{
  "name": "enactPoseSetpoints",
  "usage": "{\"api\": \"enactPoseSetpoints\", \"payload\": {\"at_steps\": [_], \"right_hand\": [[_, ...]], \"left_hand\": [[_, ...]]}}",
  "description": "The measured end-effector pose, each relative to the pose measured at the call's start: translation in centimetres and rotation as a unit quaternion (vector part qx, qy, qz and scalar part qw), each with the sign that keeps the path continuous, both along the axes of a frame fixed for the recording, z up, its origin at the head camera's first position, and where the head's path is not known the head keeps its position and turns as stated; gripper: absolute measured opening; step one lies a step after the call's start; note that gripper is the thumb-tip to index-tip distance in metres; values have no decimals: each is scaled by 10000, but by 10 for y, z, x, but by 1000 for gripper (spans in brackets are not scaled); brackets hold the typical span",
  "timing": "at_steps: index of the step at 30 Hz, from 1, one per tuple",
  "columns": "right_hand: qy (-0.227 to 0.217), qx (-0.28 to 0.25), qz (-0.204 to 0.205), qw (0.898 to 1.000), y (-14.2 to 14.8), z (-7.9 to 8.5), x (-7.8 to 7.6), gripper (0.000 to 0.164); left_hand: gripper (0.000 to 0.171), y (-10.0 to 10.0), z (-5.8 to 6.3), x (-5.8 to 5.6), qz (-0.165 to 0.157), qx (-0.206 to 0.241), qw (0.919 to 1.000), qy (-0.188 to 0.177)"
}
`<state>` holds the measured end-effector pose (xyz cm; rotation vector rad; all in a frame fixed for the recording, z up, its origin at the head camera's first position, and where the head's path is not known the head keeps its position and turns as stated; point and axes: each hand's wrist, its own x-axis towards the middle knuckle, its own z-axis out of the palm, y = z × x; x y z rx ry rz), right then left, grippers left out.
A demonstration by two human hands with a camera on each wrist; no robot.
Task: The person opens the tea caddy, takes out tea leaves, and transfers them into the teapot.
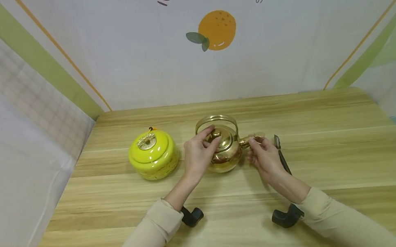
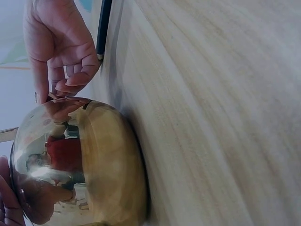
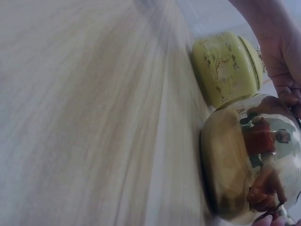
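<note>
A shiny brass kettle (image 1: 225,161) with an arched top handle (image 1: 216,118) stands upright on the wooden table. My left hand (image 1: 198,150) reaches over its near left side, thumb and index finger pinching the knob of the lid (image 1: 226,138). On the other side, my right hand (image 1: 266,158) pinches the spout (image 1: 245,141) near its tip with thumb and fingertips, beside a small flap (image 1: 259,135) at the mouth. The right wrist view shows the kettle body (image 3: 230,160) mirroring the person and a hand.
A yellow lidded jar (image 1: 154,157) with a metal ornament on top stands left of the kettle. Behind my right hand, a slim dark-handled tool (image 1: 282,158) lies on the table (image 1: 335,156). A printed cloth (image 1: 139,65) hangs behind the table's far edge.
</note>
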<state>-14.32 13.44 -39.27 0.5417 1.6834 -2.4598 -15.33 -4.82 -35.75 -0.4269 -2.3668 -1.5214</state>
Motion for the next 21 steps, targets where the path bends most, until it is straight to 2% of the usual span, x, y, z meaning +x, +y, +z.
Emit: {"api": "enactPoseSetpoints", "payload": {"at_steps": [14,21], "right_hand": [[63,81,62,9999,0,0,1,9],[75,86,53,9999,0,0,0,9]], "left_hand": [[33,2,0,-2,105,32,9999,32],[34,2,1,-2,52,209,9997,80]]}}
